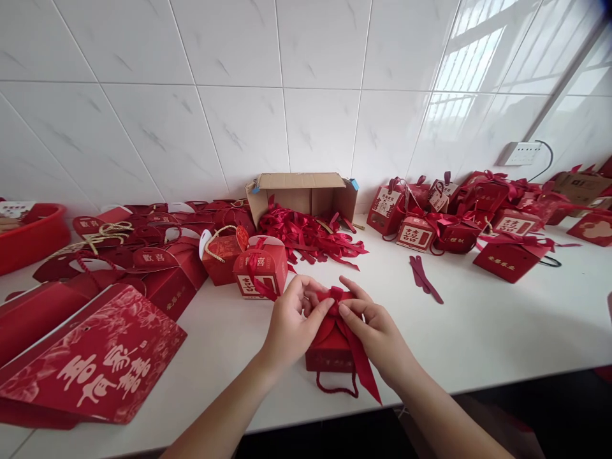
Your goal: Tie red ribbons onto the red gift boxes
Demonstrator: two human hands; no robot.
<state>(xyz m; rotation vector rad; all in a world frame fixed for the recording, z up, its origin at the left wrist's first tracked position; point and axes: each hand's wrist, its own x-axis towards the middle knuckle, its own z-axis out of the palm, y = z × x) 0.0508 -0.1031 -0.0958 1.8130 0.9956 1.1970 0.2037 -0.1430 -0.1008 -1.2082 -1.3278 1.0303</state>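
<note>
A small red gift box [329, 360] stands near the table's front edge, with a dark red cord handle [337, 390] hanging at its front. Across its top runs a red ribbon [366, 370], knotted in a bow and with one long tail draped down the right front. My left hand [299, 319] pinches the ribbon at the knot from the left. From the right, my right hand [375, 325] grips the same bow between thumb and fingers, its index finger raised behind. The thumbs nearly meet over the knot, and the fingers hide part of the bow.
An open cardboard box [306, 182] spills loose red ribbons [310, 236] at the wall. Several red boxes [174, 287] crowd the left, beside a red basin [33, 236]. Boxes with bows [509, 258] stand at right, near dark red strips [425, 280]. Another box [261, 274] stands behind my left hand.
</note>
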